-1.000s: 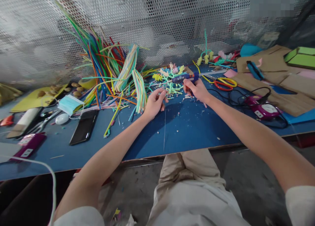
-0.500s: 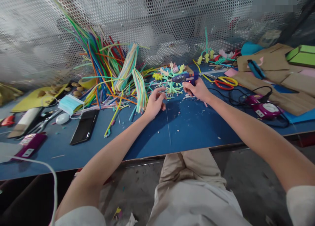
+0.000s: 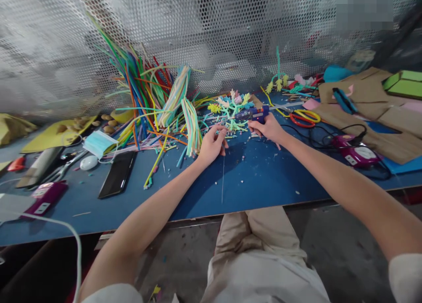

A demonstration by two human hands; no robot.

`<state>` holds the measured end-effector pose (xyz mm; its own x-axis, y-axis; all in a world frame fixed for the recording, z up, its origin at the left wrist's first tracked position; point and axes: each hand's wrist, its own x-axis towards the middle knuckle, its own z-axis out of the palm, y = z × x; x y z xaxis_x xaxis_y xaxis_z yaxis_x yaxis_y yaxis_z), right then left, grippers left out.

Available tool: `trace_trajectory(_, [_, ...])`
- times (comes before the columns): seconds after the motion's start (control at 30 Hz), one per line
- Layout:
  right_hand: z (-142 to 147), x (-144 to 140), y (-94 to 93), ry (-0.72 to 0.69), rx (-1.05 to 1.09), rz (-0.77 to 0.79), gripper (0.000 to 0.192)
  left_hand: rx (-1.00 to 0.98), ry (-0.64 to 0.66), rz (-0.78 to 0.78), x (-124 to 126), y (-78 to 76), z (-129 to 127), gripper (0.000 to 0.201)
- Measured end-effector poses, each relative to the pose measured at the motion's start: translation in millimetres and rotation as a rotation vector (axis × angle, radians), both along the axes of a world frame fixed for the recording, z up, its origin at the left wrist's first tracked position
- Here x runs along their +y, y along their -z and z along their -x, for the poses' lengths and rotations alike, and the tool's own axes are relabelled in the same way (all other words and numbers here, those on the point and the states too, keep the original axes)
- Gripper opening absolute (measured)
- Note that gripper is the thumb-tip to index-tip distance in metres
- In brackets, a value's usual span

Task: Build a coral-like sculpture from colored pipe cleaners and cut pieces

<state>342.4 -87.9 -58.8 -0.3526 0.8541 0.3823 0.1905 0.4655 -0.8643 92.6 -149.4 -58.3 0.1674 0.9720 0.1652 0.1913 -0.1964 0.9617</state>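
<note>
1. The right hand (image 3: 269,127) is wrapped around a blue glue gun (image 3: 253,114), which points leftward above the blue table (image 3: 263,175).
2. The left hand (image 3: 212,144) curls near the gun's front end; whether its fingers pinch anything, I cannot tell.
3. Pastel fuzzy-stem flowers (image 3: 234,100) lie just behind the gun.
4. Pale fuzzy stems (image 3: 191,127) lie just beside the left hand.

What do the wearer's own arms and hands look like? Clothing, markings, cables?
Left hand and right hand: ungloved. Left forearm and right forearm: bare, no watch, cable or marking visible. Left sleeve and right sleeve: short, plain, pale off-white. Rings: can't tell, fingers partly hidden.
</note>
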Motion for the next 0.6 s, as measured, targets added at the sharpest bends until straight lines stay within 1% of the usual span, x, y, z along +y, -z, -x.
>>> trace_trajectory(0.17, [2.9,5.0,4.3,-0.055,0.012,0.064,0.025,0.004,-0.01,-0.038,3.3,4.6,2.5,0.03])
trace_trajectory(0.27, [5.3,3.8,5.1,-0.074,0.018,0.091,0.031,0.006,-0.018,-0.054,4.3,5.5,2.6,0.033])
trace_trajectory(0.43, [6.2,-1.5,3.0,-0.106,0.036,0.06,0.033,0.033,-0.039,-0.105,3.5,1.9,1.3,0.031])
trace_trajectory(0.6, [3.8,-3.3,2.8,-0.128,0.031,0.108,0.036,0.063,-0.067,-0.153,4.4,2.1,1.0,0.03])
